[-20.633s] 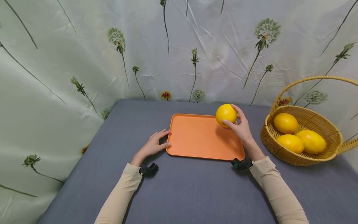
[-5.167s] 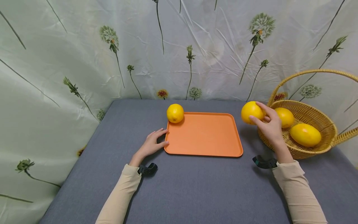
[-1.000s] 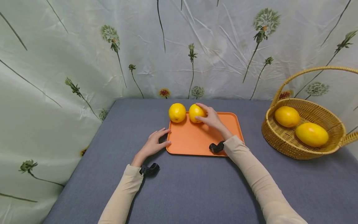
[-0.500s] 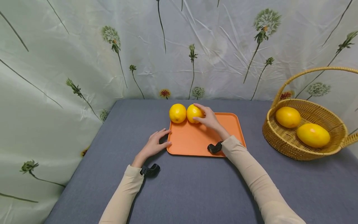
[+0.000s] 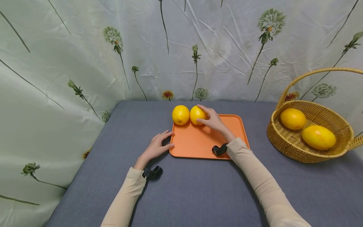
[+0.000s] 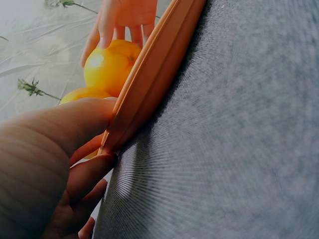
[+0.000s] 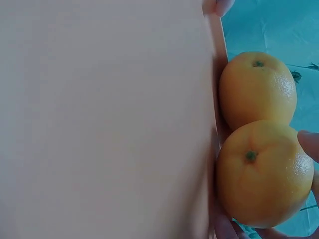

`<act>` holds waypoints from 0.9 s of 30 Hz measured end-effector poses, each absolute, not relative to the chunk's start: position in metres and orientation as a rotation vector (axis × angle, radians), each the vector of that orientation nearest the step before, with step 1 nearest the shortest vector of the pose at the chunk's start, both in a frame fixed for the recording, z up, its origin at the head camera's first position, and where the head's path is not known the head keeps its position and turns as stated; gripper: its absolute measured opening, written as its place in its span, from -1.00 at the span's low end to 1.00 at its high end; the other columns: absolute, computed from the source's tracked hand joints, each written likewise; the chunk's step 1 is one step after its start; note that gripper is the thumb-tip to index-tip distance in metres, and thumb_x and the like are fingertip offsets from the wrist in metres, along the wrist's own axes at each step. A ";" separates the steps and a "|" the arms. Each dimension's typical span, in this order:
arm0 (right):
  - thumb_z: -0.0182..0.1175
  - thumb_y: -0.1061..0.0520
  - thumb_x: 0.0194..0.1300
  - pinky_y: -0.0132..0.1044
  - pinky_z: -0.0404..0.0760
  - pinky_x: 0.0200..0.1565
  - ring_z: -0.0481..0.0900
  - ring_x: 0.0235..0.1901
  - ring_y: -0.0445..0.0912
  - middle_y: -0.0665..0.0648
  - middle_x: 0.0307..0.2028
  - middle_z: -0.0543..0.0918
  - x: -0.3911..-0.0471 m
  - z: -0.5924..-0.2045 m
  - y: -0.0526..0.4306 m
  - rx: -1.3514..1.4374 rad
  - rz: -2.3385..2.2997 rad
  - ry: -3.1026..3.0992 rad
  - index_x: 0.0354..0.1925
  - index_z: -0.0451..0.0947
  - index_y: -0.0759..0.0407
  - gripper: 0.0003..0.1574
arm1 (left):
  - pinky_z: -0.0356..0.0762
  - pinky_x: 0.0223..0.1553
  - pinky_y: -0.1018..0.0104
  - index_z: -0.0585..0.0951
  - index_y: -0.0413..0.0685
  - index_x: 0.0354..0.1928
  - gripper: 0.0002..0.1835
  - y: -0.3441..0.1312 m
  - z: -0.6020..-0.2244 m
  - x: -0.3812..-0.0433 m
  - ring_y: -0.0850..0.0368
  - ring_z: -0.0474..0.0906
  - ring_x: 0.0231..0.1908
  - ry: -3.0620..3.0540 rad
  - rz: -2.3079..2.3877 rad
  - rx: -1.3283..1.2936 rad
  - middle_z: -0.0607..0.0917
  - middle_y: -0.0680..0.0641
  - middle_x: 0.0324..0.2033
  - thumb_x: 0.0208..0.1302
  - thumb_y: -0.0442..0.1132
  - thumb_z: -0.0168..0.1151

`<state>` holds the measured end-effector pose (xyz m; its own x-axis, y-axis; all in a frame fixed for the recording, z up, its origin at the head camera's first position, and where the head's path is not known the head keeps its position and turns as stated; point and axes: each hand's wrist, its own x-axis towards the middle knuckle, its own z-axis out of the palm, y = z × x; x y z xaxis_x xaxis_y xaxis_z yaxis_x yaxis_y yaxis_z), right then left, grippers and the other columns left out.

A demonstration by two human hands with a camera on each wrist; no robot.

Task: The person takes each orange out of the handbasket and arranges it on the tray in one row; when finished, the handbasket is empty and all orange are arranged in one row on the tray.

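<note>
Right hand [image 5: 213, 120] grips an orange [image 5: 195, 115] by the far edge of the tray [image 5: 185, 143] — release it slow (left hand [image 5: 155, 147], fingers wide, left edge).

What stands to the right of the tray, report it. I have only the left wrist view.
Observer: A wicker basket stands on the table to the person's right of the orange tray, apart from it.
Operator: Tell me what it holds.
Observer: Two pieces of fruit: a yellow fruit toward the back left, and a second yellow fruit nearer the person and farther right.
Operator: I see the right hand but not its forearm. Place it for me.
Observer: The beige-sleeved right forearm crosses over the tray's near right corner.
</note>
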<state>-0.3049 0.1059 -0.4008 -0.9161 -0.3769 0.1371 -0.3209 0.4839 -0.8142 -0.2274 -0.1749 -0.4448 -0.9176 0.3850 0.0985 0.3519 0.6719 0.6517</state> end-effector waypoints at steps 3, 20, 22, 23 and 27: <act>0.20 0.13 0.26 0.20 0.26 0.28 0.14 0.30 0.24 0.40 0.32 0.16 -0.304 -0.399 0.107 -0.646 -1.436 2.650 0.42 0.11 0.08 -0.17 | -0.02 0.39 -0.21 0.38 -0.08 0.31 -0.38 -0.176 -0.444 -0.227 -0.17 0.17 0.39 2.835 1.090 0.634 0.38 -0.22 0.32 0.21 -0.08 0.24; 0.18 0.15 0.28 0.14 0.36 0.26 0.22 0.26 0.26 0.36 0.34 0.15 -0.301 -0.398 0.119 -0.652 -1.479 2.660 0.41 0.13 0.11 -0.20 | -0.03 0.40 -0.20 0.38 -0.10 0.30 -0.38 -0.174 -0.439 -0.227 -0.17 0.17 0.39 2.829 1.101 0.675 0.38 -0.23 0.31 0.21 -0.10 0.25; 0.18 0.15 0.28 0.14 0.34 0.27 0.22 0.27 0.27 0.35 0.35 0.15 -0.300 -0.398 0.121 -0.637 -1.489 2.655 0.41 0.13 0.10 -0.21 | -0.03 0.40 -0.20 0.37 -0.10 0.31 -0.38 -0.175 -0.440 -0.226 -0.17 0.17 0.39 2.832 1.099 0.680 0.38 -0.23 0.31 0.21 -0.10 0.25; 0.18 0.14 0.28 0.15 0.33 0.27 0.22 0.28 0.28 0.34 0.36 0.14 -0.298 -0.397 0.123 -0.628 -1.496 2.651 0.41 0.14 0.08 -0.21 | -0.03 0.40 -0.20 0.38 -0.11 0.30 -0.38 -0.175 -0.440 -0.226 -0.17 0.17 0.39 2.831 1.102 0.682 0.38 -0.23 0.31 0.21 -0.11 0.25; 0.18 0.17 0.28 0.17 0.27 0.31 0.14 0.34 0.26 0.30 0.39 0.15 -0.294 -0.395 0.129 -0.644 -1.519 2.650 0.40 0.16 0.11 -0.23 | -0.03 0.40 -0.19 0.37 -0.11 0.31 -0.38 -0.175 -0.440 -0.224 -0.17 0.17 0.39 2.828 1.106 0.679 0.38 -0.23 0.31 0.21 -0.11 0.25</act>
